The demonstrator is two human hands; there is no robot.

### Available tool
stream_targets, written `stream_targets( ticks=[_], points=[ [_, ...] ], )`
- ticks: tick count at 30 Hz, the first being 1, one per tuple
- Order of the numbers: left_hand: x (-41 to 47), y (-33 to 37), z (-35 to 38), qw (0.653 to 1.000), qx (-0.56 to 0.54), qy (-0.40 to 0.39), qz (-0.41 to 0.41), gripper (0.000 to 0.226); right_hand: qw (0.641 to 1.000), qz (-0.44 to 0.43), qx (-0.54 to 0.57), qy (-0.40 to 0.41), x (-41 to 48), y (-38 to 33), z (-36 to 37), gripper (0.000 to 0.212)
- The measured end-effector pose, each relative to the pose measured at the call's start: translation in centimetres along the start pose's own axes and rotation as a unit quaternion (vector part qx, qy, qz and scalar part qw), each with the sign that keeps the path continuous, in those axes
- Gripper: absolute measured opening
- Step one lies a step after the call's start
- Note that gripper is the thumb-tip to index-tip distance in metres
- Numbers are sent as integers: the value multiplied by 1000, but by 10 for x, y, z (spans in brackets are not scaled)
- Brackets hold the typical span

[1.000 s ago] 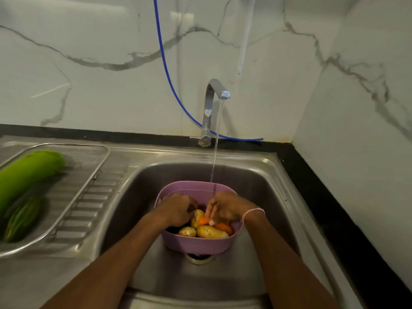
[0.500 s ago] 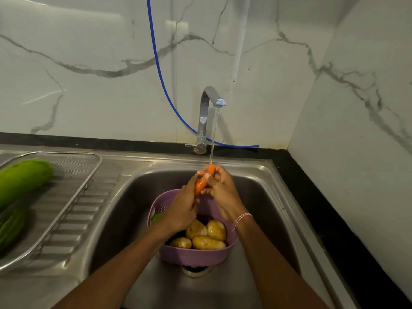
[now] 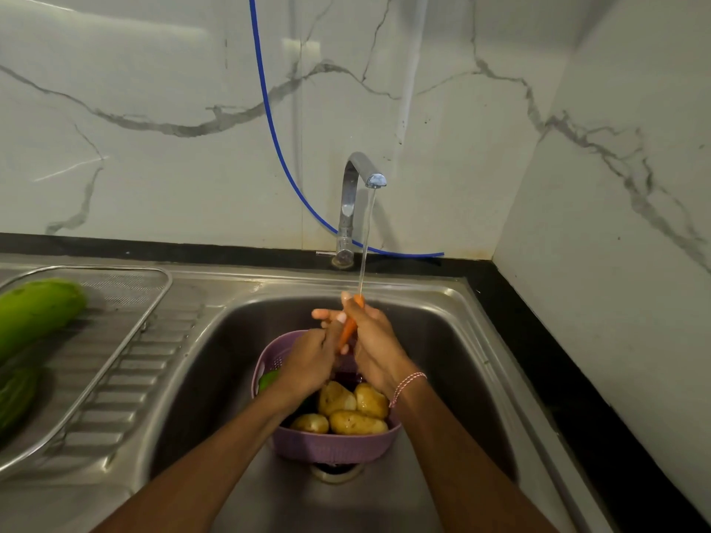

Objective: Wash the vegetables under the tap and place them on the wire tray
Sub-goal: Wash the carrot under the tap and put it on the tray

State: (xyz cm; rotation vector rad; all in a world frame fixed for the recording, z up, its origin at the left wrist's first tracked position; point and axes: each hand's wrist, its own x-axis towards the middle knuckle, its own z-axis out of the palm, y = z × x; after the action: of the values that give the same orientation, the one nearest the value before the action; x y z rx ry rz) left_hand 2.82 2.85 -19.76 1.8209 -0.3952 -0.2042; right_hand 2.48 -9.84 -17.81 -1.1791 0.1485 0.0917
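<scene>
An orange carrot (image 3: 349,328) stands nearly upright under the thin water stream from the steel tap (image 3: 359,178). My right hand (image 3: 375,346) grips its upper part and my left hand (image 3: 313,359) holds its lower end. Both hands hover over a purple colander (image 3: 334,448) in the sink (image 3: 454,340), which holds several potatoes (image 3: 356,421) and a green vegetable (image 3: 268,380) at its left rim. On the wire tray (image 3: 127,294) at the left lie a large pale green gourd (image 3: 34,313) and a darker green vegetable (image 3: 15,398).
A ribbed steel draining board (image 3: 127,378) runs between the tray and the sink. A blue hose (image 3: 277,140) hangs down the marble wall behind the tap. A black counter strip (image 3: 546,359) borders the sink on the right, next to a marble side wall.
Both hands came up out of the colander with the carrot and brought it under the running water. Since half a second ago they have shifted only slightly along it.
</scene>
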Motion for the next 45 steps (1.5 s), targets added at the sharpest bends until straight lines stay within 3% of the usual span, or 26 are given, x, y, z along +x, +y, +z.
stream_targets(
  ticks=[4,7,10,13,16,18,20,23,24,27,30,33,34,37,39,42,45],
  points=[
    [-1,6,0,979,-180,-41,-83,56,993,1,96,-70,-2,-4,1,21],
    [-4,9,3,982,-146,-98,-67,49,999,-8,36,39,-1,-2,5,38],
    [-7,8,11,986,-37,-156,-43,34,985,4,-1,170,3,-2,8,55],
    [-6,2,19,991,67,-112,15,19,982,-10,43,185,5,-5,5,53],
    [-5,-1,18,989,135,-8,66,10,985,-20,89,147,3,-4,12,29],
    [-1,-5,12,985,150,48,66,23,990,-36,76,111,3,-1,17,20],
    [-1,-4,10,989,118,77,53,37,994,-42,75,65,3,3,20,36],
    [-2,5,13,998,35,57,-2,61,991,-51,111,47,1,0,20,30],
    [-4,7,16,999,29,35,-3,63,990,-46,118,63,1,-3,19,26],
    [-4,6,18,998,59,-18,19,55,987,-12,94,126,4,-6,14,44],
    [-3,4,14,998,60,-6,11,65,991,-27,77,107,7,-3,14,36],
    [1,0,8,995,82,36,48,48,994,-51,59,78,9,1,14,50],
    [2,-1,5,993,94,24,73,40,993,-54,54,88,10,1,12,53],
    [2,-5,-3,963,204,-57,167,26,984,-57,52,159,10,-1,1,34],
    [0,-2,-3,947,248,-78,189,23,975,-56,30,213,10,-2,-7,40],
    [-2,5,-6,978,167,-39,116,25,971,-19,-23,235,8,-9,-9,51],
    [1,8,-12,994,69,75,46,30,982,3,-82,169,9,-13,-6,44]
  ],
)
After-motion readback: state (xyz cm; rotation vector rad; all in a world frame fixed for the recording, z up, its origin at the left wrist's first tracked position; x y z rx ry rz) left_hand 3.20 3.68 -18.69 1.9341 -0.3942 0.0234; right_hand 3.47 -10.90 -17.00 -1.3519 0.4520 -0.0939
